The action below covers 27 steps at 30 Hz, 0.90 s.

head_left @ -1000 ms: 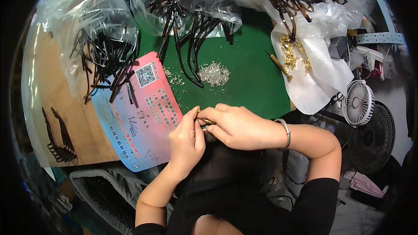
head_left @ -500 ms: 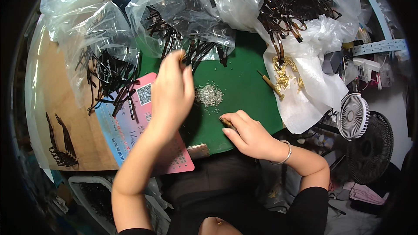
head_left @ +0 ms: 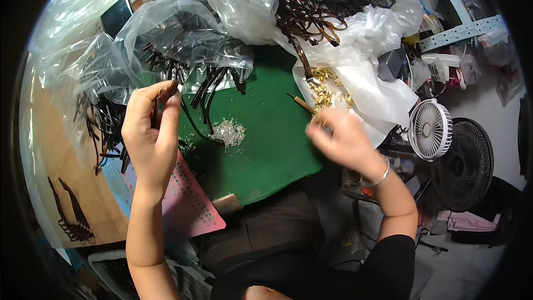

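My left hand is raised at the left of the green mat, fingers bent and thumb against fingertips. Pinched there is a dark brown strip, perhaps an eyeglass temple; the fingers cover much of it. One dark curved strip runs from near those fingertips to the pile of tiny silvery pieces; I cannot tell whether it is the held one. My right hand, motion-blurred, is over the mat's right edge, beside the small brass pieces and a thin tool with a brass-coloured handle.
Clear plastic bags spill dark strips along the back and left. A heap of brown strips fills the back right. A phone leans among the bags. A pink and blue card lies front left. Two fans stand at right.
The view has shifted to the right. My right hand has left the mat's front, where it held a small brownish thing, for the brass pieces. A dark strip now shows reaching the silvery pile.
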Each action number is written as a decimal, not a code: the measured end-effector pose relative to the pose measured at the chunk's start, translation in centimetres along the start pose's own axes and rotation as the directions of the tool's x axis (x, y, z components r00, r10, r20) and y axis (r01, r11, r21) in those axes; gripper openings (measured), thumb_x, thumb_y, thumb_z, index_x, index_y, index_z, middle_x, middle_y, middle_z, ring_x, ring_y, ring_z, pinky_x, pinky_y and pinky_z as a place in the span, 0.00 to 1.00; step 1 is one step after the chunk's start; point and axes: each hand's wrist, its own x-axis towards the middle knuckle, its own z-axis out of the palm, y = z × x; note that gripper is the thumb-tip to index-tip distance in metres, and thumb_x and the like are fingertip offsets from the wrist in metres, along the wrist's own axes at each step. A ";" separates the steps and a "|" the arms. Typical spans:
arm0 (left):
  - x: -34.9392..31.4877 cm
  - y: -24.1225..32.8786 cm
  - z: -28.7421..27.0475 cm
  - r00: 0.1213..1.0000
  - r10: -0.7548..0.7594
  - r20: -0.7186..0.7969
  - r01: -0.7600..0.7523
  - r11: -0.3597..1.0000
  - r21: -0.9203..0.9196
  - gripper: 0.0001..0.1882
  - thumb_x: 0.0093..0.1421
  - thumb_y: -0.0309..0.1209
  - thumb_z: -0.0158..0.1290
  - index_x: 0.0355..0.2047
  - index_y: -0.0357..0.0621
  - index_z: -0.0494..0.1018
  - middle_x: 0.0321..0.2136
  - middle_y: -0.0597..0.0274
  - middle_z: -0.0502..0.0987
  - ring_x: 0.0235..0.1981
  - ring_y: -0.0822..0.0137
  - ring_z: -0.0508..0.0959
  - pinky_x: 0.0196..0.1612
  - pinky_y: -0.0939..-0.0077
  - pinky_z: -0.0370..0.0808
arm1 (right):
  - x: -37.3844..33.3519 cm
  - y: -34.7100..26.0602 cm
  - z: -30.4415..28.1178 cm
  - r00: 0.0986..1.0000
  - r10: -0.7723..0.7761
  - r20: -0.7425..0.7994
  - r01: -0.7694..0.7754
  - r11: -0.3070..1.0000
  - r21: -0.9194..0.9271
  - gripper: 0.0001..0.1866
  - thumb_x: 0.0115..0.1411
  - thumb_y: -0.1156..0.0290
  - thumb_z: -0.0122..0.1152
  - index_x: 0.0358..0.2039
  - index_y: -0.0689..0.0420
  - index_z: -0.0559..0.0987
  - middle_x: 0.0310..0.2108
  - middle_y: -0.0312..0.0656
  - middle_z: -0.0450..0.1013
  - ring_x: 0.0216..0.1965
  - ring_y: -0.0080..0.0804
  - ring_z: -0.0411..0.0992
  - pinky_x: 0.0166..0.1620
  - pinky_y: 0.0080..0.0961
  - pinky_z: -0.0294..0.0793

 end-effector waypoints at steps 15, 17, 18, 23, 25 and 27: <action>-10.6 3.6 -2.1 0.710 -0.383 0.590 0.683 0.576 -0.448 0.10 0.64 0.25 0.44 0.44 0.37 0.67 0.19 0.71 0.69 0.17 0.83 0.67 0.21 0.88 0.64 | 4.6 3.2 -1.0 0.999 0.031 -0.039 -0.040 0.964 -0.263 0.10 0.51 0.69 0.56 0.27 0.64 0.73 0.28 0.53 0.70 0.32 0.50 0.70 0.37 0.39 0.69; -11.3 3.5 -1.9 0.671 -0.408 0.619 0.725 0.533 -0.436 0.11 0.64 0.26 0.43 0.45 0.37 0.67 0.19 0.70 0.70 0.16 0.83 0.66 0.20 0.88 0.63 | 4.6 3.6 0.1 0.994 -0.027 -0.109 -0.012 0.939 -0.344 0.09 0.52 0.71 0.55 0.28 0.64 0.72 0.28 0.52 0.70 0.32 0.51 0.71 0.37 0.40 0.70; -11.5 3.3 -1.9 0.649 -0.418 0.635 0.747 0.506 -0.431 0.11 0.64 0.26 0.43 0.46 0.37 0.67 0.19 0.70 0.70 0.16 0.83 0.66 0.20 0.88 0.63 | 4.4 3.6 0.3 0.988 -0.052 -0.145 -0.009 0.922 -0.388 0.08 0.52 0.71 0.54 0.28 0.64 0.71 0.29 0.51 0.70 0.32 0.52 0.71 0.37 0.40 0.71; -12.6 2.7 -1.9 0.615 -0.458 0.642 0.783 0.449 -0.430 0.11 0.65 0.27 0.43 0.46 0.37 0.67 0.24 0.66 0.75 0.14 0.84 0.64 0.19 0.89 0.62 | 4.4 2.5 1.1 0.989 -0.044 -0.140 -0.022 0.896 -0.443 0.07 0.51 0.72 0.54 0.28 0.63 0.71 0.29 0.51 0.70 0.32 0.52 0.71 0.37 0.41 0.71; -12.9 2.6 -1.6 0.612 -0.438 0.659 0.783 0.453 -0.426 0.11 0.65 0.27 0.43 0.46 0.37 0.67 0.26 0.64 0.75 0.14 0.84 0.64 0.19 0.90 0.62 | 5.4 3.6 0.0 0.997 -0.054 -0.052 0.031 0.932 -0.361 0.07 0.50 0.72 0.54 0.27 0.63 0.72 0.29 0.52 0.70 0.32 0.52 0.71 0.37 0.40 0.70; -13.1 2.5 -1.2 0.629 -0.409 0.661 0.765 0.477 -0.433 0.12 0.65 0.27 0.42 0.47 0.37 0.67 0.26 0.62 0.75 0.13 0.84 0.62 0.17 0.91 0.60 | 6.1 3.2 -1.0 0.998 0.048 0.036 -0.038 0.969 -0.243 0.08 0.49 0.71 0.56 0.26 0.64 0.73 0.28 0.53 0.71 0.33 0.50 0.72 0.38 0.38 0.70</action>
